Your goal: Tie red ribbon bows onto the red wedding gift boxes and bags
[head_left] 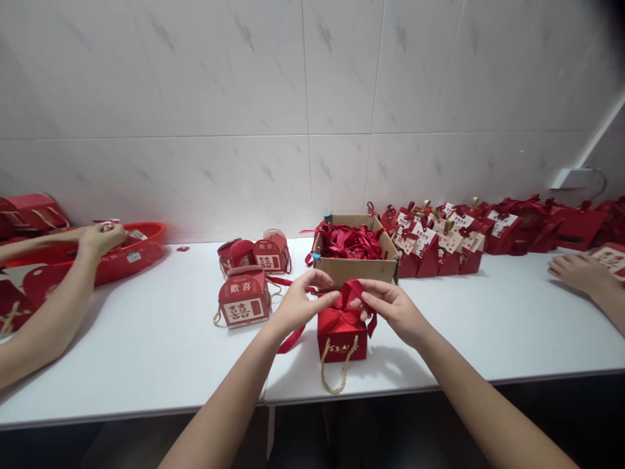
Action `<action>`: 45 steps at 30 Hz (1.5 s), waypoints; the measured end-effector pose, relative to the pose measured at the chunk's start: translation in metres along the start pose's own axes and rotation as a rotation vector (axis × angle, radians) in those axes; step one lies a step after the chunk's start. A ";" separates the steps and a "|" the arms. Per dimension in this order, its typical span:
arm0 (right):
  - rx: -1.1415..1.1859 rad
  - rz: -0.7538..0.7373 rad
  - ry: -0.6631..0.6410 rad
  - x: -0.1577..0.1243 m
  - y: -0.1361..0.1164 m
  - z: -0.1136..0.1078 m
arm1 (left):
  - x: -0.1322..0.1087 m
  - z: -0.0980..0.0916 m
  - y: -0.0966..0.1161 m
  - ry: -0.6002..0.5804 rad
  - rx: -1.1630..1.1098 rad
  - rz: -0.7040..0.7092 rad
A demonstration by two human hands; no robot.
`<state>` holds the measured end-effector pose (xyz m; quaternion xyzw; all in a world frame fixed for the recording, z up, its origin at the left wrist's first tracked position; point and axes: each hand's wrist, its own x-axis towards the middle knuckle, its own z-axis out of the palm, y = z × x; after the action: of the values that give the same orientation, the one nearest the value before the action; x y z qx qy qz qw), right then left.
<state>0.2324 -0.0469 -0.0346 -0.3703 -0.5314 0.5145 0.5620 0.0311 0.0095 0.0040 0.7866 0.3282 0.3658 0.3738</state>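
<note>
A small red gift box (326,343) with gold lettering stands before me near the table's front edge. Its gold rope handle (334,391) hangs down the front. On top, a red ribbon (352,286) forms a raised loop, with a tail trailing left. My right hand (390,306) pinches the ribbon at the loop's right side. My left hand (305,305) is just left of the loop, thumb and fingers apart; any contact with the ribbon behind them is hard to make out.
Behind the gift box, a cardboard box (354,270) holds red ribbons. Several finished red boxes (244,306) sit left; tagged red bags (424,251) line the wall at right. Another person's hands (100,240) work over a red basin (156,244); a further hand (581,268) is at far right.
</note>
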 end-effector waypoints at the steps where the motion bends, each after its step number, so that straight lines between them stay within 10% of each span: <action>1: -0.003 -0.014 -0.005 0.001 0.000 0.001 | 0.001 0.003 0.006 -0.039 0.007 0.039; 16: -0.292 0.007 0.061 0.005 0.000 0.018 | 0.006 0.024 0.006 0.149 0.019 0.148; 24: -0.302 -0.087 0.167 0.009 0.010 0.022 | -0.006 0.001 -0.024 0.198 -0.055 -0.185; 32: -0.375 -0.096 0.207 0.006 0.007 0.030 | -0.016 -0.014 -0.038 -0.059 -0.035 -0.296; 39: -0.572 -0.098 0.307 0.009 0.003 0.037 | -0.017 -0.036 0.001 0.032 0.219 0.102; 45: -0.701 -0.182 0.023 0.006 -0.006 0.035 | -0.002 -0.034 0.036 -0.012 0.437 0.431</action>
<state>0.1984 -0.0472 -0.0224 -0.4974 -0.7000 0.2447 0.4503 0.0105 0.0015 0.0485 0.9021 0.2224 0.3526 0.1115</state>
